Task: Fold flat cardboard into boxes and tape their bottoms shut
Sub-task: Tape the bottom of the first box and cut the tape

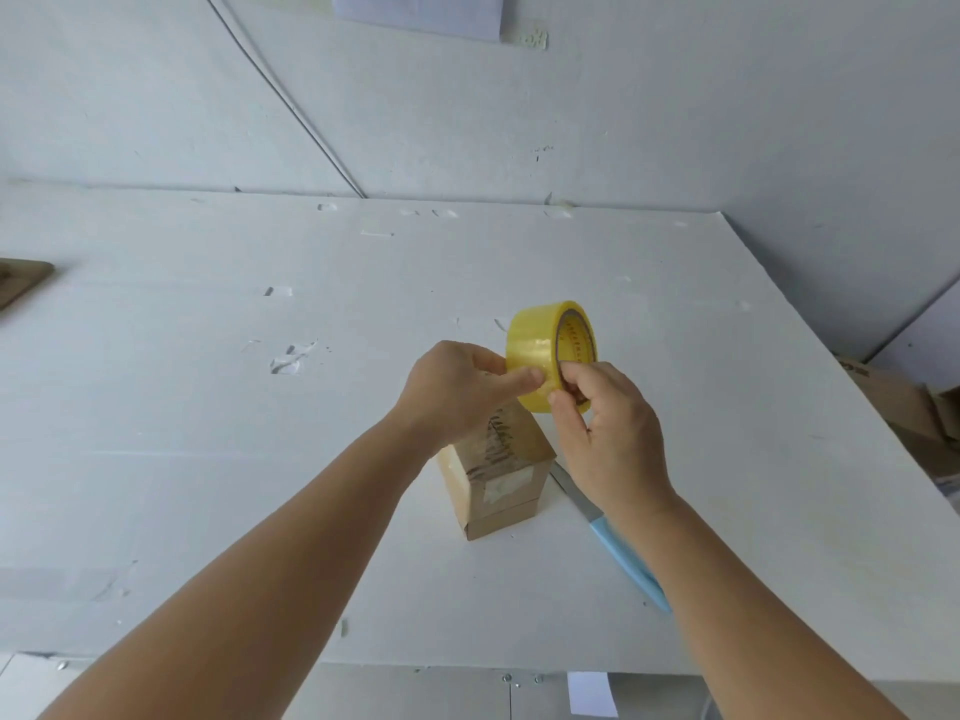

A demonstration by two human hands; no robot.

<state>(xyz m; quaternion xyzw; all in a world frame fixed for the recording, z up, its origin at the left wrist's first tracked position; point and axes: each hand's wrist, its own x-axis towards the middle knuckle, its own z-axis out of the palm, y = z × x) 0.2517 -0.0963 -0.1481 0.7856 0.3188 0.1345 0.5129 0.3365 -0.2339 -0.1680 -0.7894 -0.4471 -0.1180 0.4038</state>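
Both hands are up above the cardboard box, which stands upright on the white desk with a patch of clear tape across its near face. Over the box hangs the yellow tape roll, turned on edge so its printed core faces right. The right hand grips the roll from below, fingers hooked into the core and thumb against the outer rim. The left hand is closed on it too, thumb pressed flat on the roll's yellow outer band, the other fingers curled behind the roll's left edge. Whether a loose tape end is pinched there, I cannot tell; the fingers cover that spot.

Just right of the box, flat on the desk, lies a knife with a pale blue handle, its blade running up toward the box's right side and partly hidden under the right wrist. Well right of the box, past the desk's edge, sits a heap of brown flat cardboard. Far left of the box, a brown wooden corner pokes in at the frame edge. The desk around the box is marked with torn tape scraps. Beyond the box, high on the wall, hangs a sheet of paper.
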